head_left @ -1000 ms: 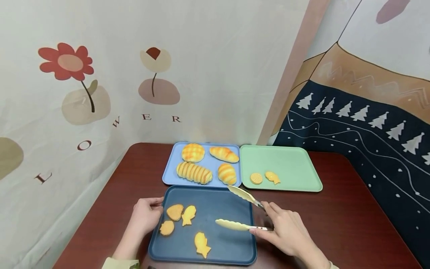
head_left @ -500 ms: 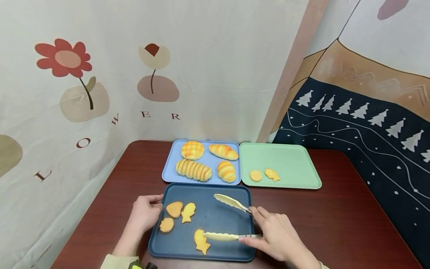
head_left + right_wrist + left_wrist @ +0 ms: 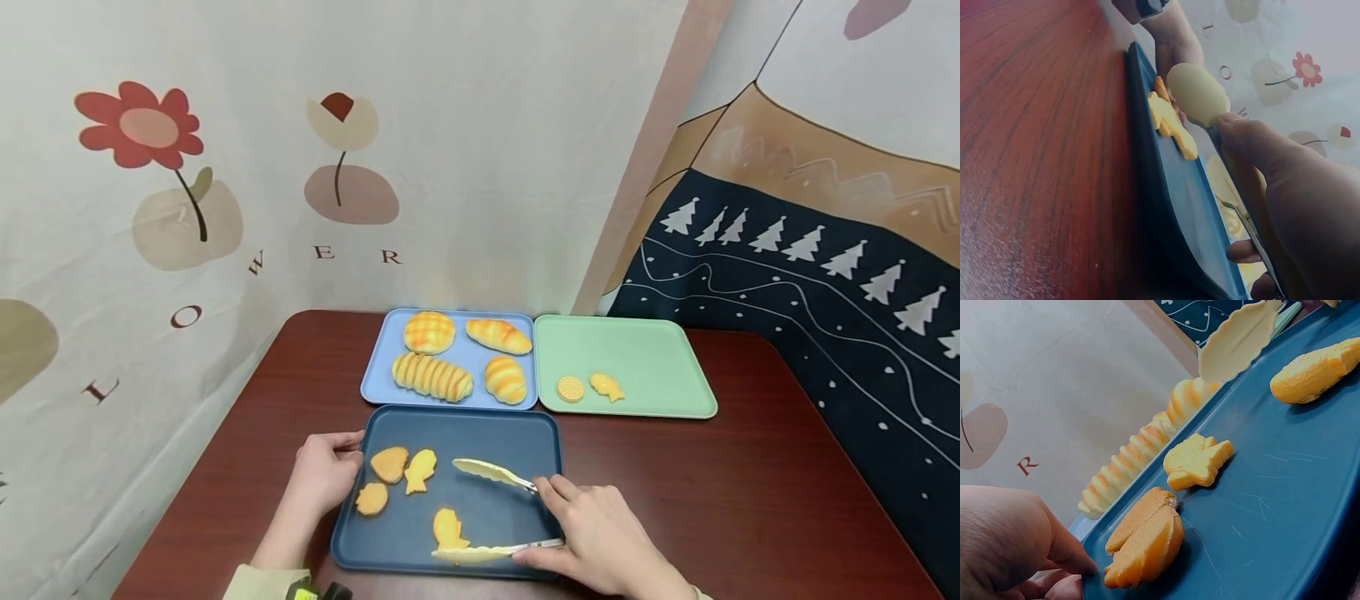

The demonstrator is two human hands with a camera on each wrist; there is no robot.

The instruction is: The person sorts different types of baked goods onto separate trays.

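My right hand (image 3: 603, 533) holds a pair of tongs (image 3: 487, 472) with cream scalloped tips, spread apart over the dark blue tray (image 3: 517, 433). The lower tip overlaps the tail of a fish-shaped cookie (image 3: 447, 527) in the head view; the upper one hangs over bare tray. At the tray's left rim, my left hand (image 3: 324, 475) pinches the edge, with the thumb on the rim in the left wrist view. Near that hand lie a heart-shaped cookie (image 3: 389, 464), a second fish-shaped cookie (image 3: 420, 472) and a round cookie with a notched edge (image 3: 372, 499).
Behind stands a light blue tray (image 3: 375, 379) with several bread rolls (image 3: 432, 377). Beside it, a green tray (image 3: 652, 367) holds a round cookie (image 3: 570, 388) and a fish-shaped cookie (image 3: 606, 387). A printed curtain (image 3: 480, 167) hangs behind the red-brown table (image 3: 750, 500).
My right hand has moved left and toward me, bringing the spread tongs from the tray's right side to the lone fish-shaped cookie. My left hand stays at the rim.
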